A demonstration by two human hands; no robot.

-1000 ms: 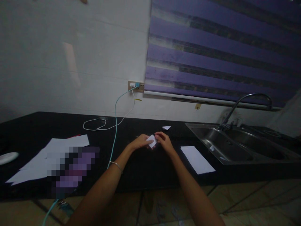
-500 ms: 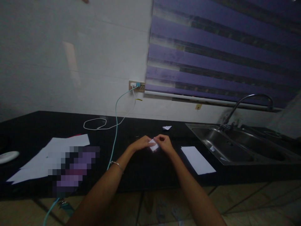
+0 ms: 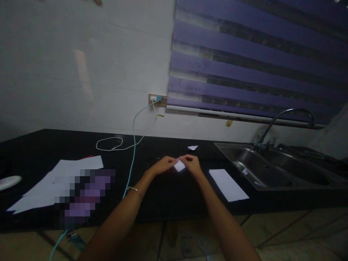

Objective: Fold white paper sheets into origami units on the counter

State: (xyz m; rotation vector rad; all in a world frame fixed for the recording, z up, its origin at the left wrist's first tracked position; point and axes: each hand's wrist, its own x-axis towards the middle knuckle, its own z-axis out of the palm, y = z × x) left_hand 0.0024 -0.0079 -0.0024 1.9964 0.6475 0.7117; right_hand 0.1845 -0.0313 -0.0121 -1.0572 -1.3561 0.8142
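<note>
A small folded piece of white paper (image 3: 179, 166) is held between my two hands above the black countertop. My left hand (image 3: 163, 165) pinches its upper left edge, and my right hand (image 3: 191, 164) grips the upper right edge, the fingertips of both nearly meeting at the top corner. The paper looks like a small diamond with its lower point towards me. Just beyond my hands, a folded paper boat (image 3: 193, 148) rests on the counter. To the right of my right arm lie white paper sheets (image 3: 228, 185).
Larger white sheets (image 3: 63, 172) lie at the left, partly under a pixelated purple item (image 3: 89, 195). A teal cable (image 3: 133, 145) and a white cable (image 3: 110, 149) run from the wall socket (image 3: 157, 99). At the right is a steel sink (image 3: 233, 154) with a curved faucet (image 3: 274, 121).
My left thumb has drawn back from the face of the folded paper to its upper edge, so more of it shows. My hands have otherwise stayed almost in place.
</note>
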